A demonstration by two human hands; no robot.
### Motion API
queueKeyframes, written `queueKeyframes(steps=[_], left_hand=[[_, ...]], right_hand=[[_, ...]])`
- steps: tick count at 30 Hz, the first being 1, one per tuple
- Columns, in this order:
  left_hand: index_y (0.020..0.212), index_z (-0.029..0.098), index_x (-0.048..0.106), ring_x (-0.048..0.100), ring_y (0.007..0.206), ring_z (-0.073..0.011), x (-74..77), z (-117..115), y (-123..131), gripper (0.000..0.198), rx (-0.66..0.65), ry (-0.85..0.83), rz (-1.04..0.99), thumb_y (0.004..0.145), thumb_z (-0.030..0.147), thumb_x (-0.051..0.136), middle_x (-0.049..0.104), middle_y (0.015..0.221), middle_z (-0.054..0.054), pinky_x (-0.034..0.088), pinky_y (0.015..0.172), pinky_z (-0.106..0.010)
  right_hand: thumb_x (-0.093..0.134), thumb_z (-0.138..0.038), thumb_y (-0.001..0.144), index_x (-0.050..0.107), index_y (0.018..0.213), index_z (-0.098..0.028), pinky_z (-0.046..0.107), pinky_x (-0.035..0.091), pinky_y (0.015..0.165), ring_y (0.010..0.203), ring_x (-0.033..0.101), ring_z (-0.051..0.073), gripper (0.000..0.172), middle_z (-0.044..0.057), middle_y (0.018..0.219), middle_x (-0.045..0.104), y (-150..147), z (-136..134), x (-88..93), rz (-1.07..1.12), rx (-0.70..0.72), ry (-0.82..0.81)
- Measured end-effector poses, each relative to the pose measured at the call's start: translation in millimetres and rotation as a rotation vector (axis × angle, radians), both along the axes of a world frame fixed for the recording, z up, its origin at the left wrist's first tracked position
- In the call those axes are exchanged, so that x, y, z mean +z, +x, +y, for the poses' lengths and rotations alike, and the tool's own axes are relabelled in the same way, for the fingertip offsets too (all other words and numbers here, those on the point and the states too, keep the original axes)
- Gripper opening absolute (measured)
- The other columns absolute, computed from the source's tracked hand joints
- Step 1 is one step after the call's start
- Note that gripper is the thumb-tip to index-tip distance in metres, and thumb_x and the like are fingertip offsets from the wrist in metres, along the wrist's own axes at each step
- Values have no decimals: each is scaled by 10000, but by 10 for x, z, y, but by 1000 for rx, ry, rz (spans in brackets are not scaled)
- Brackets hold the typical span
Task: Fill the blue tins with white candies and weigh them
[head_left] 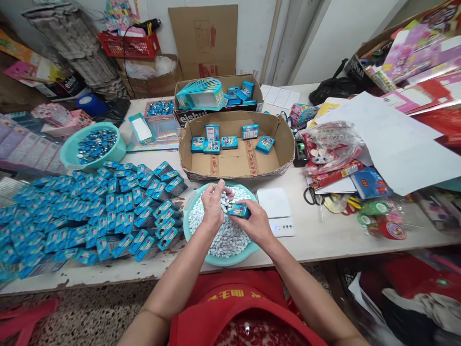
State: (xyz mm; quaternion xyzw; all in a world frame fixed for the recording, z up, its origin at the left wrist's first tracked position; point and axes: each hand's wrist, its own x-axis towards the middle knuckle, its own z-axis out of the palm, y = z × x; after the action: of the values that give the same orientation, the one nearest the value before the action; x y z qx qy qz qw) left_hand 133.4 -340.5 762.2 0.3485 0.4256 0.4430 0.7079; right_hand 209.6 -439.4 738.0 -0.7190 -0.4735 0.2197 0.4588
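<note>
Holding 1 box point(238, 210) in right hand point(258, 223) over bowl point(230, 262), presumably to catch spills. Holding candies point(225, 205) in curled left hand point(213, 205), beside box end, likely to limit scatter.

"CARAMELO" on held blue box point(239, 211), "eishu" on black-sided carton point(192, 118)

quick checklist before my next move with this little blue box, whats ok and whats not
1. Blue box gripped in the right hand: ok
2. White pieces in the left hand, close to the box: ok
3. Bowl below both hands: ok
4. Fill level of the held box: cannot tell, its inside is hidden
5. Scale seemingly within reach, right of the bowl: ok
6. Scale reading: cannot tell, display too small to read
</note>
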Motion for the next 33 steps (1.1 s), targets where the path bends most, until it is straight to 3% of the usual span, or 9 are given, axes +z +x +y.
queueKeyframes(steps=[7, 20, 30, 33], left_hand=[[624, 158, 526, 555, 472, -108, 78, -14, 15, 345, 2, 94, 19, 665, 436, 726, 545, 525, 30, 434, 483, -220], [561, 157, 531, 552, 513, -106, 121, -24, 21, 402, -23, 87, 49, 694, 504, 685, 541, 552, 7, 438, 497, -214], [512, 163, 503, 471, 406, -79, 147, -25, 68, 464, -46, 82, 30, 700, 554, 665, 479, 444, 19, 348, 412, -200], [497, 163, 496, 455, 380, -76, 156, -30, 63, 480, -122, 89, 48, 699, 565, 663, 474, 436, 14, 300, 376, -201]], right_hand=[[720, -262, 678, 610, 966, -231, 368, 461, 816, 916, 608, 232, 310, 36, 969, 669, -12, 6, 37, 51, -17, 23], [711, -295, 666, 585, 912, -237, 321, 468, 729, 843, 613, 213, 282, 12, 890, 666, -23, 18, 97, 183, -50, -43], [712, -292, 659, 594, 899, -237, 327, 463, 750, 860, 601, 215, 273, 9, 892, 659, -37, 67, 74, 216, -56, -53], [713, -298, 658, 599, 883, -238, 319, 462, 734, 839, 602, 208, 260, 3, 885, 661, -26, 72, 71, 224, -56, -57]])
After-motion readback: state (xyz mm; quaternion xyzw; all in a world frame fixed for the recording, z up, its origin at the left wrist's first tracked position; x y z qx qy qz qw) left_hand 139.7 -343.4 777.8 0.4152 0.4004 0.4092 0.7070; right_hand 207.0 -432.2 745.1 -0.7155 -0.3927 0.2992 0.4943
